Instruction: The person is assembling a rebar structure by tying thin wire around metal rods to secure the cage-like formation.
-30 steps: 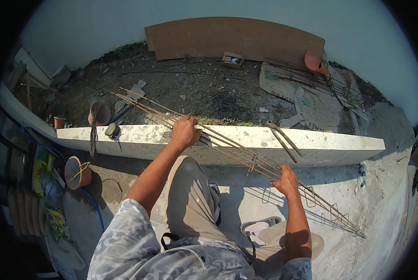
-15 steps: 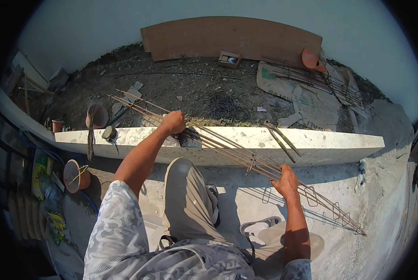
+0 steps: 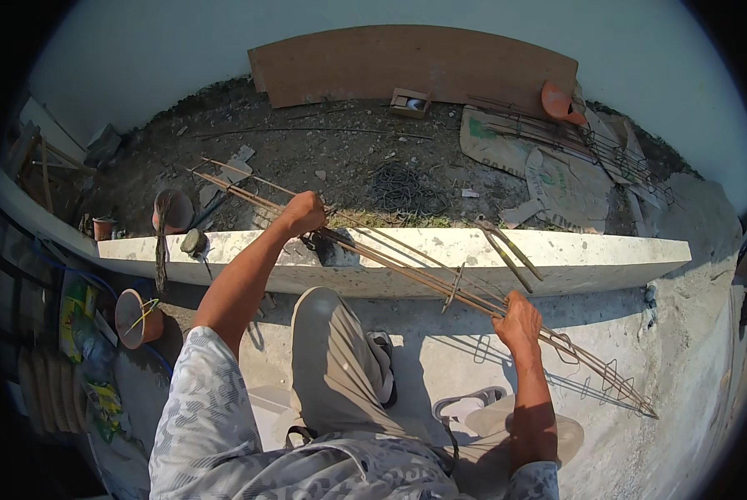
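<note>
A long rebar cage of thin rusty rods with wire stirrups slants across in front of me, from far left to near right. My left hand is closed around its rods above the low wall. Further down its length, my right hand grips the rods too. One stirrup stands crosswise between my hands, and several more hang on the rods beyond my right hand. A long-handled cutter leans over the wall's edge, right of the cage and touched by neither hand.
The pale low wall runs across the view. On it sit a bundle of tie wire and a dark round object. Buckets stand at left. Beyond lie coiled wire, paper sacks, more rebar and a brown board.
The rods have rolled a little and now lie closer together. My right hand has shifted slightly right, and my left hand has moved slightly up and left. Both keep their grip.
</note>
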The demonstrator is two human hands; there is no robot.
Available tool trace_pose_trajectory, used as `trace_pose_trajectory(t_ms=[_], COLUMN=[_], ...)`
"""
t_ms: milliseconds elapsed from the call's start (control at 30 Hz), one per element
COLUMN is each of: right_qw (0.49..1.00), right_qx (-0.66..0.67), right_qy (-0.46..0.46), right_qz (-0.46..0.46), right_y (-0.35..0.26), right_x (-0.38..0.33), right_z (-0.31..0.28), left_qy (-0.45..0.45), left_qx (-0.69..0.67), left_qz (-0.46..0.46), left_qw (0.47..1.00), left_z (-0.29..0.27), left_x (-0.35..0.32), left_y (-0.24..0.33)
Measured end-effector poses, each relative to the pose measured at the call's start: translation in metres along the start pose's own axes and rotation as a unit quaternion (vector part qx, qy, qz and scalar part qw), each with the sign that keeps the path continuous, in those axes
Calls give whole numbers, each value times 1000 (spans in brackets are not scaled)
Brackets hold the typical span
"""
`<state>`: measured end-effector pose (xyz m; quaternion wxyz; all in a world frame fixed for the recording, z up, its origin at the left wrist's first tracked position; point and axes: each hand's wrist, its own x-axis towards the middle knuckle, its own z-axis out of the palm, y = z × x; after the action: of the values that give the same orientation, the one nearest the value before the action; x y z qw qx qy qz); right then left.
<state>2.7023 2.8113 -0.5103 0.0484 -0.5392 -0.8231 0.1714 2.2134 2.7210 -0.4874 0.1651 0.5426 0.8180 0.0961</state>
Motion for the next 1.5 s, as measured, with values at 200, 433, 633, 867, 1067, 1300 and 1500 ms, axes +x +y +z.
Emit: trace_pose_trajectory(t_ms=[200, 433, 633, 867, 1067, 1300, 1500], right_qw=[999, 996, 995, 995, 994, 995, 996], right_qx=[-10, -14, -8, -24, -47, -63, -58], right_qy=[40, 83, 102, 97, 99, 82, 73], right_qz=[-7, -9, -1, 12, 8, -11, -10], right_y=[-6, -11, 11, 35, 39, 38, 33], right_x=[2, -4, -10, -21, -28, -31, -30], right_z=[-10, -44, -41, -49, -48, -38, -30], left_qy=[65, 88, 80, 14, -28, -19, -23], left_qx=[8, -151, -224, -353, -370, -347, -387], left_qz=[-10, -59, -63, -92, -80, -53, -37], left_qw=[998, 983, 969, 931, 925, 936, 921], left_z=[-21, -34, 3, 26, 23, 31, 31], left_x=[8, 0, -1, -15, -25, -26, -25], left_y=[-5, 18, 19, 48, 48, 33, 17])
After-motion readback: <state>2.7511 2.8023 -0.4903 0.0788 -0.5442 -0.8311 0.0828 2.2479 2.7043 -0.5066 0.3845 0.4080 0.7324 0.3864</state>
